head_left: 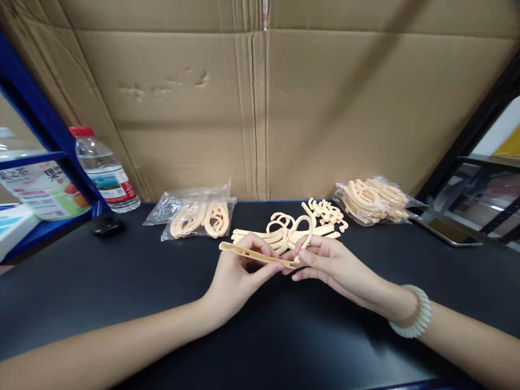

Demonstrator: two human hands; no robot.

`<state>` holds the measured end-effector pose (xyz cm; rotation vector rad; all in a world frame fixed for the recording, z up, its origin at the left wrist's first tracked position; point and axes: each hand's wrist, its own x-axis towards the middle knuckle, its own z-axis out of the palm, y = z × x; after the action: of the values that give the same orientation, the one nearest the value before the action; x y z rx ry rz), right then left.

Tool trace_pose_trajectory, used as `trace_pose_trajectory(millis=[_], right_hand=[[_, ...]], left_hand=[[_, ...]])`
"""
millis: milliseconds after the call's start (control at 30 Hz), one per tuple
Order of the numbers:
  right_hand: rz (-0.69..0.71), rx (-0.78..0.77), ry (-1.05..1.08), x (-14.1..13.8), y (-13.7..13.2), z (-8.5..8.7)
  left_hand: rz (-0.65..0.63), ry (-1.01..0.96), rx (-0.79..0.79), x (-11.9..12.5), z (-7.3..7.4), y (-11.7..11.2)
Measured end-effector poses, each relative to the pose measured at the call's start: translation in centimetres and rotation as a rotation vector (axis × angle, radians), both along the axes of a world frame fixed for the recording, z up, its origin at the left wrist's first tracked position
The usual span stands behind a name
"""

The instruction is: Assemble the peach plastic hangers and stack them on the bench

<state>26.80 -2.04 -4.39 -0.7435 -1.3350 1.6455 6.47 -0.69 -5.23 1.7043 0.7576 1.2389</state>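
Note:
My left hand point(239, 276) is closed around a long, flat, pale cream strip point(252, 254), thumb in front and fingers behind. A slot shows along the strip's edge. Between the thumb and fingers of my right hand point(333, 265) is a curved, hook-shaped cream piece point(311, 230). Its lower end meets the right end of the strip, close to both sets of fingertips; whether the two are joined I cannot tell. Just behind my hands lie several straight cream pieces point(323, 231) and some curled ones point(280, 219), partly hidden by my fingers.
Small S-shaped pieces point(327, 212) are heaped behind. Clear bags of cream parts lie left point(201, 219) and right point(371, 200). A water bottle point(108, 176) and a black mouse-like object point(108, 226) stand left. A phone-like slab point(449, 230) rests right. Cardboard point(182, 97) walls the black table's back.

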Motion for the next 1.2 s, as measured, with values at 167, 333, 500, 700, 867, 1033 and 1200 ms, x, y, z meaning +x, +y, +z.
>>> trace_pose_trajectory(millis=[167, 333, 500, 700, 867, 1033, 1200], right_hand=[[0.02, -0.012, -0.011, 0.1, 0.0, 0.0], [0.019, -0.01, -0.024, 0.0, 0.0, 0.0], [-0.008, 0.009, -0.043, -0.2, 0.0, 0.1], [-0.022, 0.021, -0.047, -0.2, -0.1, -0.2], [-0.019, 0.043, -0.047, -0.3, -0.3, -0.4], [-0.054, 0.073, -0.068, -0.5, -0.3, -0.7], [-0.085, 0.131, -0.132, -0.6, -0.3, -0.5]], left_hand=[[0.067, 0.075, 0.083, 0.0, 0.0, 0.1], [0.082, 0.119, 0.124, 0.0, 0.1, 0.0], [0.076, 0.171, 0.235, -0.2, 0.0, -0.3], [0.082, 0.255, 0.394, -0.4, -0.4, -0.4], [0.107, 0.289, 0.463, -0.4, -0.5, -0.6], [0.11, 0.312, 0.505, -0.2, -0.1, -0.9], [0.102, 0.294, 0.495, -0.1, 0.0, -0.9]])
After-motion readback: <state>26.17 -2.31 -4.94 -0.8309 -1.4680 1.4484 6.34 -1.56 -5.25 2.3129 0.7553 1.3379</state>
